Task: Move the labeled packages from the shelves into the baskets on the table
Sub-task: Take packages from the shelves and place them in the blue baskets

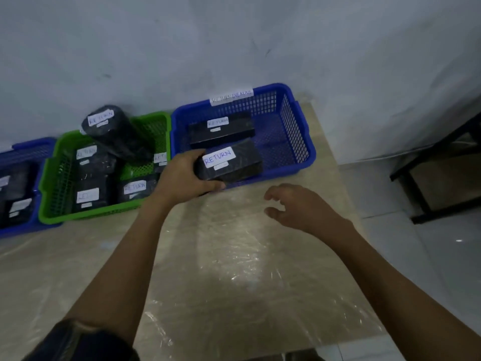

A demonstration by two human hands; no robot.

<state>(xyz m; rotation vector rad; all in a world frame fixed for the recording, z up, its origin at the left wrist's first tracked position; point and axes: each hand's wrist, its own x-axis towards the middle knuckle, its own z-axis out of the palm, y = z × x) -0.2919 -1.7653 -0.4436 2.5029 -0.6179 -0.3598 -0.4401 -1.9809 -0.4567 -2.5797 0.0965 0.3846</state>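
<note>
Black plastic-wrapped box-shaped package with a white RETURN label (234, 165) sits in the grip of the left hand (182, 175), whose fingers curl round its near end. The package is tilted over the front left corner of the blue slotted plastic basket (304, 152). The right hand (299, 207) hovers over the film-covered beige table (234, 282) just in front of that basket, fingers loosely curled, holding nothing. Deeper in the blue basket lies a second flat black labelled package (221, 132). Just left stands a green slotted basket (91, 216) piled with black labelled packages, then another blue basket (26, 229). A black metal frame (440, 145) stands at the right.
</note>
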